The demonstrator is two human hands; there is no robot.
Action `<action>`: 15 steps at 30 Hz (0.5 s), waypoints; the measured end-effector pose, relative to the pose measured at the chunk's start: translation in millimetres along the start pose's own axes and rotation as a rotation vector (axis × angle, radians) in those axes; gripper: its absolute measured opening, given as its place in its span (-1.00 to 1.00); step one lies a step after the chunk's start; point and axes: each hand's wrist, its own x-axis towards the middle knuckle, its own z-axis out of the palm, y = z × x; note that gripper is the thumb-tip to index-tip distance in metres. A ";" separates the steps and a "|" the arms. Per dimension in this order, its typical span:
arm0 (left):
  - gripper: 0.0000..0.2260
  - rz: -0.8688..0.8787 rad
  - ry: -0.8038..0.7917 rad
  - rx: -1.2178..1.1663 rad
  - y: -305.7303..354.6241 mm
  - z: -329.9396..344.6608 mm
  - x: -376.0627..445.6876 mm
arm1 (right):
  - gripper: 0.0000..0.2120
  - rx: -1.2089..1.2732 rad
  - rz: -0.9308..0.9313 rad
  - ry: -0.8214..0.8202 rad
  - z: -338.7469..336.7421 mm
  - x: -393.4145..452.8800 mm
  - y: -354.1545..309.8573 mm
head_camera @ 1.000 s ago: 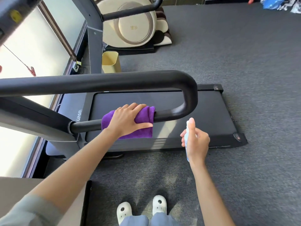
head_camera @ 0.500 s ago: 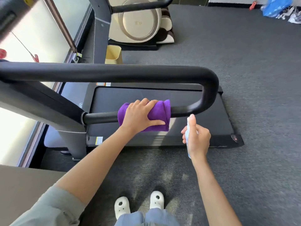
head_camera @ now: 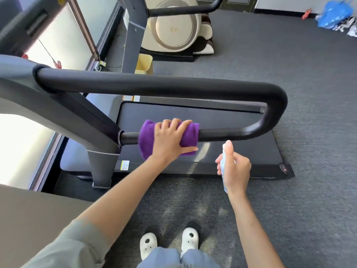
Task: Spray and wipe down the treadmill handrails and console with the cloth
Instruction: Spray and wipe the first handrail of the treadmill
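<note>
A black U-shaped treadmill handrail (head_camera: 154, 84) runs across the view, with its upper bar near me and its lower bar (head_camera: 228, 133) below. A purple cloth (head_camera: 147, 138) is wrapped over the lower bar close to the grey upright. My left hand (head_camera: 170, 140) presses on the cloth and grips it around the bar. My right hand (head_camera: 234, 169) holds a small pale blue spray bottle (head_camera: 224, 161) upright, just below and right of the cloth, thumb on top. The console is largely out of frame at the upper left.
The treadmill deck (head_camera: 222, 117) lies beneath the rail on grey carpet. A beige massage chair (head_camera: 177, 29) and a yellow bin (head_camera: 144, 63) stand behind. Windows run along the left. A blue bag (head_camera: 336, 13) lies far right. My white shoes (head_camera: 190, 239) are at the bottom.
My left hand and the cloth have slid along the lower bar, ending closer to the upright. The camera has shifted and the rail appears further right. The right hand holds the bottle steady.
</note>
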 end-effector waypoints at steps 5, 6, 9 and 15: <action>-0.09 0.094 -0.031 -0.125 8.3 -1.4 4.3 | -0.24 -0.036 -0.028 -0.051 15.5 -2.8 -9.7; -0.06 0.137 -0.040 -0.148 -3.7 -2.1 1.4 | -0.26 -0.041 -0.030 -0.066 20.1 -3.2 -11.3; -0.12 0.139 -0.018 -0.150 -47.2 -3.9 -14.4 | -0.34 -0.045 -0.030 -0.106 32.3 -4.6 -15.7; -0.19 0.059 -0.022 -0.081 -101.9 -3.0 -38.9 | -0.34 -0.032 -0.032 -0.076 25.3 -0.8 -13.0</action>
